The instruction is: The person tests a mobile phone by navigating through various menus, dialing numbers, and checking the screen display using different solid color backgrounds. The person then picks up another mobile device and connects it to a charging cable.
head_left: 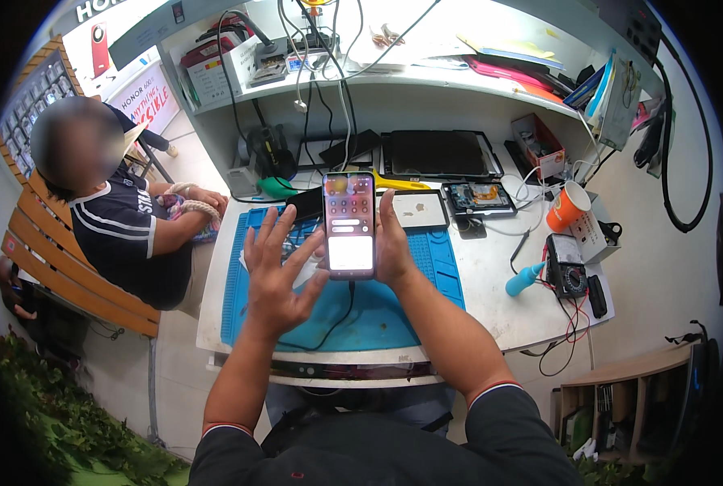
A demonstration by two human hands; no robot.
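A smartphone [351,223] with a lit screen stands upright over the blue repair mat [378,312]. Its screen shows rows of round icons above a white panel. My right hand [394,243] grips the phone along its right edge. Beside its left edge my left hand [280,271] is spread, fingers apart, with nothing held in it. A black cable [352,301] runs from the phone's lower end down onto the mat. Small parts and tools behind my left hand are partly hidden.
Behind the phone lie a yellow-handled tool [402,184], a tablet-sized panel [441,154] and an opened device [479,198]. To the right stand an orange cup [569,206], a blue bottle [526,279] and a multimeter [568,267]. A person [135,211] sits at the left. A shelf [426,77] overhangs the bench.
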